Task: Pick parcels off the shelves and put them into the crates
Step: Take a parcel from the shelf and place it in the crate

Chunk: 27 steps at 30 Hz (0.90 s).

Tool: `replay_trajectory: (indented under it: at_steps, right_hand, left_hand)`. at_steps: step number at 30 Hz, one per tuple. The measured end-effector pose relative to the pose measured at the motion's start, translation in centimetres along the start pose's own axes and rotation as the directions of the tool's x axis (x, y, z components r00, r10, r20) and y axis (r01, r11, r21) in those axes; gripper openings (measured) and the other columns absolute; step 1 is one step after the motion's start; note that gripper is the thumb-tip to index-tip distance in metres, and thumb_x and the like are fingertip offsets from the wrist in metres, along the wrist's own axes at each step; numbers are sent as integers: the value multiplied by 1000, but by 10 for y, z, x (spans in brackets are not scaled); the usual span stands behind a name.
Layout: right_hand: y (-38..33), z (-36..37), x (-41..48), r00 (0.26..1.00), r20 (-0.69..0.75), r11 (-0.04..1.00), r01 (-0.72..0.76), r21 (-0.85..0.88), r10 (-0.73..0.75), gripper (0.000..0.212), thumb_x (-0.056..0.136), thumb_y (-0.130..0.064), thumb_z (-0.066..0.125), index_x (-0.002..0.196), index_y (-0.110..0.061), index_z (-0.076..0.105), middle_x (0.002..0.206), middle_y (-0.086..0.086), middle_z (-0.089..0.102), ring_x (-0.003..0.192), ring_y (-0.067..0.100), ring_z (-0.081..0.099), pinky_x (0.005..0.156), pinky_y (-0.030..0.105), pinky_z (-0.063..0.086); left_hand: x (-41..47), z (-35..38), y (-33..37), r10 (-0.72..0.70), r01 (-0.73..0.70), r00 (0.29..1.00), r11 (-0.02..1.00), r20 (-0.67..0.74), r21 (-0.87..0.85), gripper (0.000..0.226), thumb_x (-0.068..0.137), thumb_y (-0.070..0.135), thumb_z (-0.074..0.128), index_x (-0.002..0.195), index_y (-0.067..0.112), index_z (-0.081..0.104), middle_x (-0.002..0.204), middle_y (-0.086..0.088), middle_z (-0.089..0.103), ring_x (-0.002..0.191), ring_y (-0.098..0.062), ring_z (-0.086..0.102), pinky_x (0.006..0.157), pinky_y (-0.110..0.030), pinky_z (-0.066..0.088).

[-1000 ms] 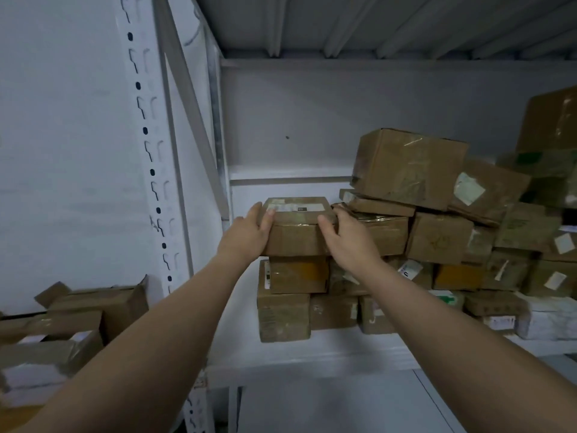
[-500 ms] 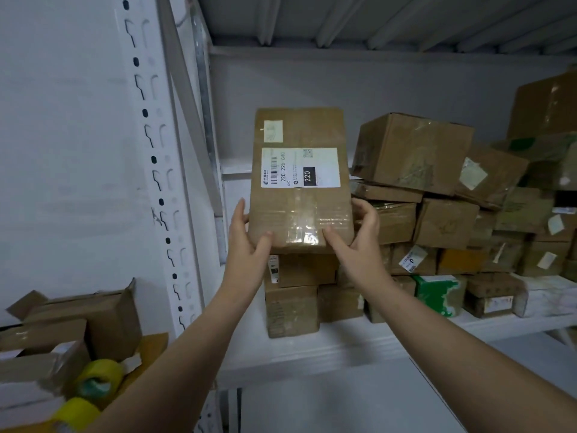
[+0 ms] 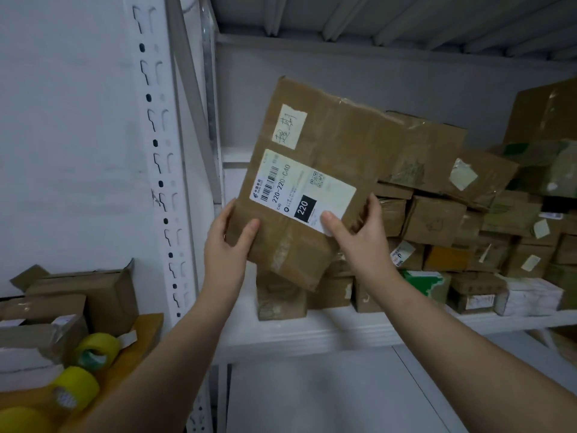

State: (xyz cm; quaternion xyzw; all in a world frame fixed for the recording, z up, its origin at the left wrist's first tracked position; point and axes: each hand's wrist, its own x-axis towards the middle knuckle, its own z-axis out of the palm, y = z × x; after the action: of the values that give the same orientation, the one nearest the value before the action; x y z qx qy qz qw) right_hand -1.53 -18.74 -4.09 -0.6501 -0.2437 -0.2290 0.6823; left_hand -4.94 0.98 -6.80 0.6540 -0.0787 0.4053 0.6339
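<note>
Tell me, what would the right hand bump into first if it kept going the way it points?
The right hand grips the labelled parcel, which would travel with it. Past that, probably the stacked boxes on the shelf, though depth is unclear.

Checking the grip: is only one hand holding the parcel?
No, the left hand and right hand both grip the parcel near its lower end.

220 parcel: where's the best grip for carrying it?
Take the parcel by its two long side edges, one hand from each side, thumbs on the labelled face, fingers behind. It is flat, wide and tilted right, and the left hand and right hand grip only its lower end, so a hold nearer mid-height would probably steady it.
</note>
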Motion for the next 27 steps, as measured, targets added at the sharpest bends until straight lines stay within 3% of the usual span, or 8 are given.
replay_trajectory:
  at_steps: [4, 8, 11, 13, 17, 19, 22, 27]
  right_hand:
    - [3, 14, -28, 994, -106, 994, -21, 107, 33, 79, 82, -16, 74, 141, -21, 22, 127, -6, 54, 112, -5, 56, 87, 10, 47]
    - [1, 10, -49, 987, -135, 976, -59, 211, 89, 81, 82, -20, 75, 143, -16, 22, 135, 1, 52, 120, 3, 54, 100, 21, 45]
    - [-3, -8, -58, 987, -111, 982, -100, 161, 119, 72, 78, -30, 78, 132, -24, 31, 128, -7, 56, 111, -8, 55, 100, 18, 44]
    - [-8, -25, -62, 980, -149, 984, -111, 142, 132, 71, 74, -30, 81, 127, -27, 34, 128, -6, 57, 113, 1, 56, 105, 29, 43]
    - [-18, -71, -65, 946, -303, 979, -54, 197, 113, 101, 73, -27, 82, 146, -37, 12, 150, 0, 33, 129, 10, 43, 109, 34, 38]
    - [-19, -94, -66, 953, -301, 1000, -20, -15, 15, 102, 75, -30, 81, 147, -41, 11, 154, -3, 22, 136, 12, 32, 109, 33, 34]
    - [-12, -113, -70, 983, -168, 970, 30, -241, -72, 84, 80, -25, 77, 147, -27, 26, 146, -1, 36, 133, 12, 37, 110, 37, 37]
    - [1, -118, -81, 972, -217, 948, 19, -316, -92, 80, 81, -25, 76, 146, -23, 29, 131, -12, 35, 119, 0, 35, 94, 8, 31]
  left_hand:
    - [-29, 34, 9, -357, 304, 916, 915, -184, -264, 96, 75, 48, 74, 145, 41, 9, 146, 0, 35, 125, -15, 47, 101, -38, 45]
    - [-55, 49, 17, -424, 332, 904, 777, -54, -535, 90, 67, 40, 80, 140, 28, 29, 123, 3, 63, 104, -13, 65, 77, -33, 57]
    - [-65, 48, 22, -282, 202, 953, 866, -112, -457, 85, 63, 35, 82, 136, 27, 39, 117, 5, 66, 104, -9, 65, 75, -26, 56]
    - [-66, 49, 30, -183, 120, 970, 934, -162, -337, 80, 65, 35, 83, 133, 29, 42, 113, 12, 67, 102, -4, 64, 79, -26, 56]
    - [-67, 43, 41, -54, 34, 990, 989, -133, -145, 74, 70, 35, 81, 130, 39, 37, 122, 16, 58, 107, 1, 59, 93, -34, 52]
    - [-69, 40, 41, -42, 35, 996, 995, -74, -98, 77, 70, 36, 79, 131, 41, 32, 125, 16, 54, 110, 3, 56, 94, -33, 51]
    - [-77, 44, 38, -30, 31, 999, 999, -41, 25, 83, 75, 34, 77, 141, 27, 26, 136, 3, 47, 123, -10, 49, 103, -40, 45]
    - [-84, 62, 34, 29, 10, 985, 974, -169, 227, 80, 79, 41, 72, 144, 21, 30, 125, 4, 30, 122, -17, 40, 110, -37, 35]
